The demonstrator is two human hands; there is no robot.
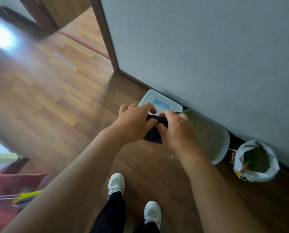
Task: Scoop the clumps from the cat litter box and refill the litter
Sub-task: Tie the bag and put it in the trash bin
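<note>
Litter box cannot be told for certain in this blurred view; the likeliest candidate, a white lidded box (pixel 162 102) with a blue frame on top, sits against the wall at the centre of the frame, closed.

At lower left lies something red (pixel 10 185) with a yellow item (pixel 27 196) across it, too smeared to name. At centre, a standing person holds a black bag (pixel 154 133) over the wooden floor (pixel 56 98). The left hand (pixel 135 121) has its fingers curled, pinching the bag's bunched top. The right hand (pixel 177 130), just beside it, pinches the same edge with fingers curled. Below the right wrist a few pale crumbs (pixel 171 156) dot the boards. Right of the hands a grey bin (pixel 207 137) stands by the wall, and at far right an open white sack (pixel 259 177) holds something green (pixel 251 156), possibly a scoop.

The step appears to be opening the bag for the clumps.

- **Tearing:** the plastic looks thin, and pulling the pinched edges apart sharply could tear it.
- **Dropping:** a loose pinch could let the bag fall.
- **Slipping:** the crumbs lie near the white shoes (pixel 116 183) and could be trodden about or roll underfoot.
- **Spilling:** the sack stands open and unsupported, so a careless reach for it could tip it and spill its contents along the wall.
</note>
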